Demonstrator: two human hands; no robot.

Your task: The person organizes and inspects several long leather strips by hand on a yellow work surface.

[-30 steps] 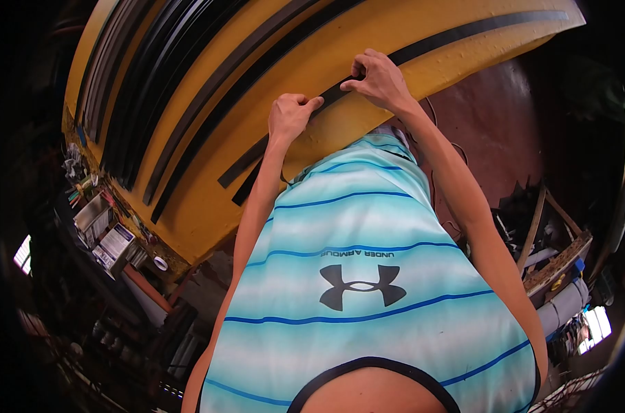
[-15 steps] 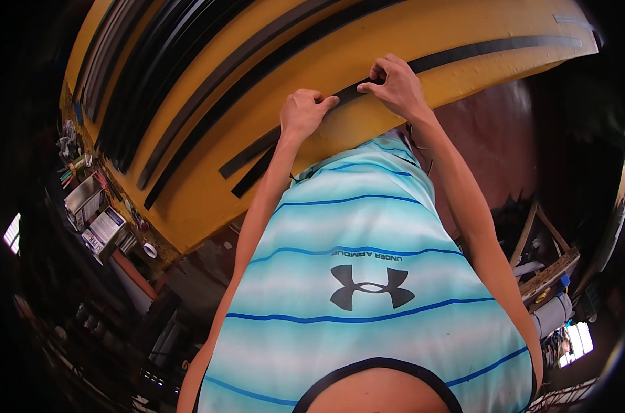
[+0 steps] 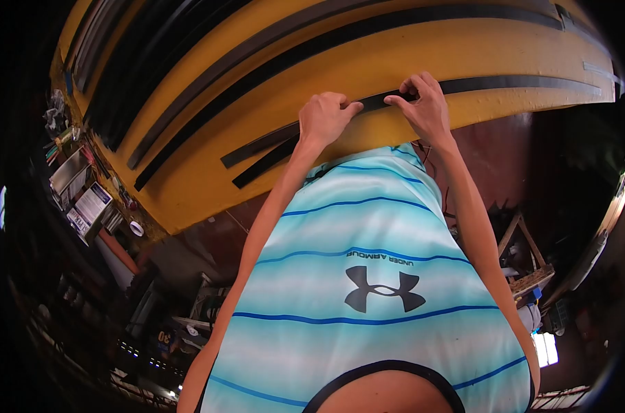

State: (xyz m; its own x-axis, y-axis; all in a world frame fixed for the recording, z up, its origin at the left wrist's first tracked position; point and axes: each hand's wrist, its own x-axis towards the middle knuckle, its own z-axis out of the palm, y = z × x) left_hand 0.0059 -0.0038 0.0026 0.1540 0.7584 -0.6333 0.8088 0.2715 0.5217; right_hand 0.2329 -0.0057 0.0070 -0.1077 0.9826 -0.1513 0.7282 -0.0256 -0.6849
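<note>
Near the front edge of a yellow tabletop (image 3: 182, 199), my left hand (image 3: 324, 120) is closed in a pinch on a long black strip (image 3: 376, 102). My right hand (image 3: 425, 107) has its fingers curled and thumb drawn in on the same strip, a short stretch further right. The strip runs on to the right (image 3: 519, 84) past my right hand. Two strip ends show left of my left hand: one dark strip (image 3: 257, 147), and below it a second black strip (image 3: 264, 164) at a slight angle. Where they meet is hidden by my left hand.
Several more dark strips (image 3: 257, 89) lie lengthwise across the tabletop, bunched at the far left. A short grey strip (image 3: 595, 69) lies at the right end. Boxes (image 3: 90, 206) and small items crowd the left edge. A wooden frame (image 3: 526, 251) stands at lower right.
The camera view has shifted, so the table sits differently in the picture. Both hands have moved a little to the right along the strip, still with curled fingers.
</note>
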